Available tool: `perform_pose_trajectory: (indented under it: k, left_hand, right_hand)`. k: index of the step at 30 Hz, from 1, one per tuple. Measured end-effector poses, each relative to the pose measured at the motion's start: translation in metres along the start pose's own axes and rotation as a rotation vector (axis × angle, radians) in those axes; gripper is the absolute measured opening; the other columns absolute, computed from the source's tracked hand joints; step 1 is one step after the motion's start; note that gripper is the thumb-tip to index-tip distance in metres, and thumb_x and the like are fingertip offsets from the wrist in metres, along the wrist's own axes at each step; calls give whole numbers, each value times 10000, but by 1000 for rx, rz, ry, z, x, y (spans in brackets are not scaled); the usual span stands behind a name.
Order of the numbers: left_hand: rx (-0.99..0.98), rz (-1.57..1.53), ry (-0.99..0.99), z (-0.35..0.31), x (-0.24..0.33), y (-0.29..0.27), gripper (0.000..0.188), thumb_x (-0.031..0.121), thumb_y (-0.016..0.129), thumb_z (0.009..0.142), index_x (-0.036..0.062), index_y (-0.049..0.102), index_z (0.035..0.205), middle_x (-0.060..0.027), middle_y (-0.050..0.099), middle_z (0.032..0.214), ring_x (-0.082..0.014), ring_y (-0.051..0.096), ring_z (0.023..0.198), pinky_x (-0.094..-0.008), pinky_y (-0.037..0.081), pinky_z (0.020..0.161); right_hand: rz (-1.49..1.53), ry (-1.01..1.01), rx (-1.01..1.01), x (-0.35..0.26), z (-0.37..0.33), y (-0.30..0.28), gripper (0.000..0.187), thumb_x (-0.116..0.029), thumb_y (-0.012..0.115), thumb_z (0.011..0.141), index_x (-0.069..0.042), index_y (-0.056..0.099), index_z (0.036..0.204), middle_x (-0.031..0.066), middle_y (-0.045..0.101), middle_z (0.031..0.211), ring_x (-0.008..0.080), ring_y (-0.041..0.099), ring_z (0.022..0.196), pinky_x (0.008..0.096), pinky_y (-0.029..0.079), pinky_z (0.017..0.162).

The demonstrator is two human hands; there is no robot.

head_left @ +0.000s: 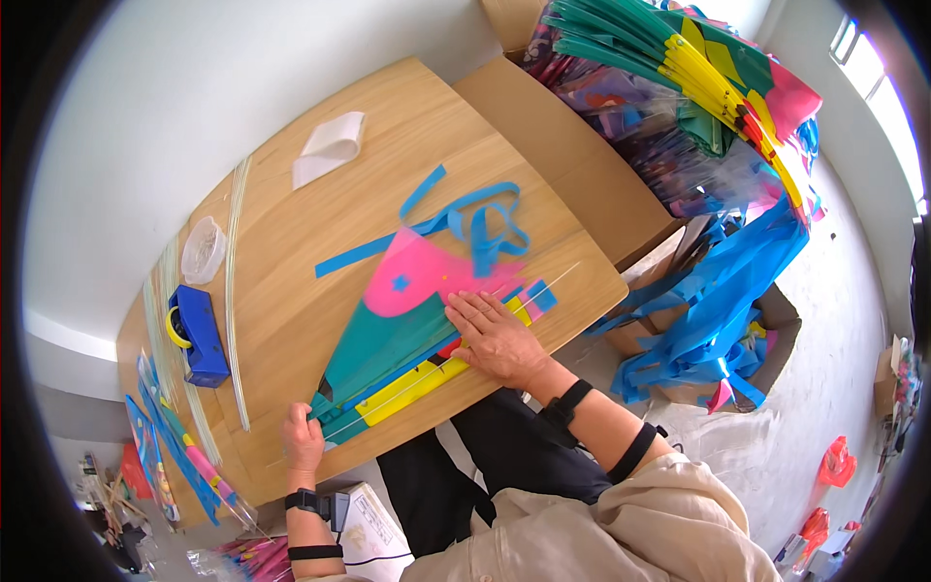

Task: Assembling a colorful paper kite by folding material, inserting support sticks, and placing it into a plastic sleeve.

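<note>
A folded kite (398,335) of green, pink, yellow and blue cloth lies along the near edge of the wooden table. My left hand (303,436) is closed on its narrow green end. Flat on the other part of the kite rests my right hand (497,335), its fingers stretched out and pressing the cloth. A thin pale rod (555,283) runs along the yellow strip and sticks out past the kite's wide end. Blue ribbon tails (490,233) lie in loops beyond the pink part, which looks slightly blurred.
On the table (291,233) are a blue tape dispenser (202,339), a white plastic tub (204,250), long thin rods (233,291) and a curled white sheet (328,150). Cardboard boxes (572,165) with kites and blue cloth (698,310) stand to the right. Finished-looking kites (189,451) hang at the left edge.
</note>
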State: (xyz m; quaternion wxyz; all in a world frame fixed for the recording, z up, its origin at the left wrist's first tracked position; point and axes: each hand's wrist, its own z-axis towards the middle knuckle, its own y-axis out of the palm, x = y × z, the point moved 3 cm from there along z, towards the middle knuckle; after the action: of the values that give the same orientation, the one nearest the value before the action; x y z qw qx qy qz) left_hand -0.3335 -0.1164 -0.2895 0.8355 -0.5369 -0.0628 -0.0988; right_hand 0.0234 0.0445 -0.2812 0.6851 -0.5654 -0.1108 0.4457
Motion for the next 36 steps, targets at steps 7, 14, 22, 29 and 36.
perform_pose_trajectory:
  k: [7,14,22,29,36]
  left_hand:
    - [-876,-76,-496,42,-16,-46,226,-50,690,702,23,586,889,-114,606,744,-309,597,684,-386,481,624]
    - [-394,-409,-54,192,166,31,278,183,717,840,-8,626,1020,-228,640,950,-410,619,880,-450,499,747]
    - [-261,17,-25,257,269,137,506,333,775,759,-45,591,1040,-228,561,1036,-396,525,1021,-460,479,844]
    - [-247,-340,-282,280,225,180,248,140,711,797,-38,570,896,-185,652,867,-353,645,794,-447,523,686]
    - [-160,-1614,-729,276,234,155,214,11,676,811,31,593,1007,-94,660,844,-200,642,729,-377,527,638]
  right_hand:
    - [48,28,23,2,-2,-2,584,-351,594,906,28,500,1340,166,430,1475,297,366,1394,436,266,1170]
    - [35,46,46,2,-1,-6,567,-342,624,872,28,526,1291,207,456,1426,340,374,1379,458,271,1165]
    - [48,32,-45,5,-3,-9,470,-260,600,870,25,547,1241,246,502,1330,398,398,1344,504,235,1173]
    - [81,73,-13,4,-3,-4,552,-235,559,866,-8,465,1360,292,369,1452,421,313,1402,514,203,1182]
    - [93,86,-4,6,-2,2,574,-305,573,889,-16,467,1373,315,307,1493,435,280,1418,520,183,1183]
